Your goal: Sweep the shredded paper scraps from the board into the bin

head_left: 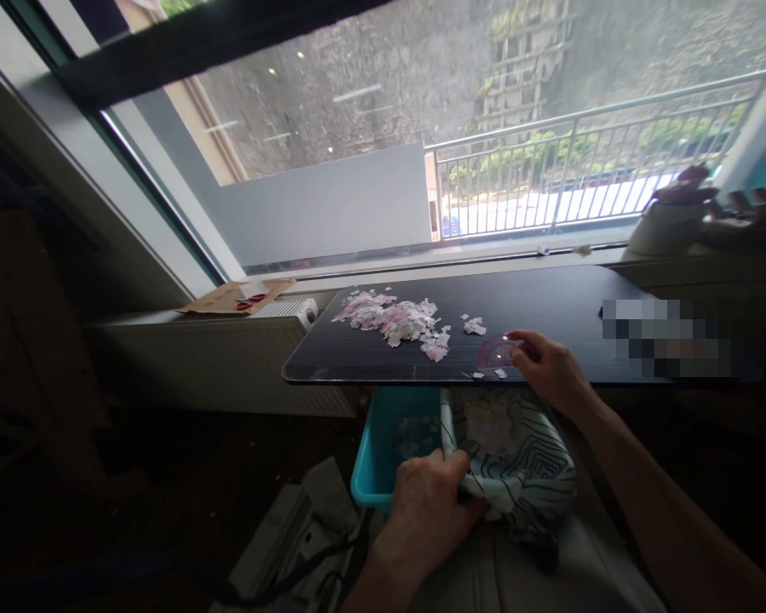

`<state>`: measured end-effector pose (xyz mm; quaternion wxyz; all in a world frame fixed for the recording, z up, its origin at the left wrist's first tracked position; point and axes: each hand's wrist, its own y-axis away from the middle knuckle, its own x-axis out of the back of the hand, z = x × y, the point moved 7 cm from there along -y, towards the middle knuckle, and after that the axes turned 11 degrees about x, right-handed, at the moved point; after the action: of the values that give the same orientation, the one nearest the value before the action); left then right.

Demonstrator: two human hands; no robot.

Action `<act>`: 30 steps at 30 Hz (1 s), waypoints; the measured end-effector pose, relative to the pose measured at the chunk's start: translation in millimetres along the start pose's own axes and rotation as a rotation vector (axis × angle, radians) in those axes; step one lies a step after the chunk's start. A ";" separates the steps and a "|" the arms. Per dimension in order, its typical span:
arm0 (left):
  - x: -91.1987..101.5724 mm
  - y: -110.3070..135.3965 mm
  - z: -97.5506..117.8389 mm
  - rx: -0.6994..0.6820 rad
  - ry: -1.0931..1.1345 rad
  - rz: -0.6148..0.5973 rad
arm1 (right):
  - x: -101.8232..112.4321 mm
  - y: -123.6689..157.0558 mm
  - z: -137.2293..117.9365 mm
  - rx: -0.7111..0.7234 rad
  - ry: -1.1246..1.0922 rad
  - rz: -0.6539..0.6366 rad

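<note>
My right hand [552, 366] pinches a clear pinkish protractor [494, 351] flat against the dark table [536, 294], near its front edge. A few paper scraps [500, 373] lie beside the protractor. Further left a larger heap of torn paper pieces [389, 317] spreads over the tabletop. Below the edge, my left hand [431, 502] grips the rim of a patterned cloth bag [536, 455] and holds its mouth open under the table. Pale scraps show inside the bag. Left of it stands a turquoise bin [374, 460] with some pieces in its bottom.
A white radiator [255, 358] runs beneath the window at the left, with red-handled scissors [252, 301] on brown cardboard [210, 298] above it. Boxes and a dark strap sit on the floor at lower left. A blurred-out patch covers the table's right end.
</note>
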<state>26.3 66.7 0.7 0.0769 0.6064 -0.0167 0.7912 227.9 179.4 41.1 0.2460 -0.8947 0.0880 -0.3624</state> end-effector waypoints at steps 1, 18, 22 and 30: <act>-0.2 -0.2 -0.3 0.002 0.001 -0.003 | -2.5 0.5 0.1 0.001 -0.020 -0.018; -2.9 -1.1 -0.5 -0.011 0.002 -0.007 | 14.0 8.5 6.9 -0.035 -0.011 0.065; -2.6 0.7 -2.7 -0.019 0.023 -0.001 | -18.5 -27.8 -14.5 0.112 -0.030 0.049; 0.0 1.9 -6.5 0.000 0.028 0.005 | -58.7 -51.7 -28.4 0.199 0.014 -0.097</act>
<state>19.8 65.5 -0.9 0.0752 0.5952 -0.0173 0.7999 164.8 233.0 49.1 0.3152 -0.8665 0.0100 -0.3868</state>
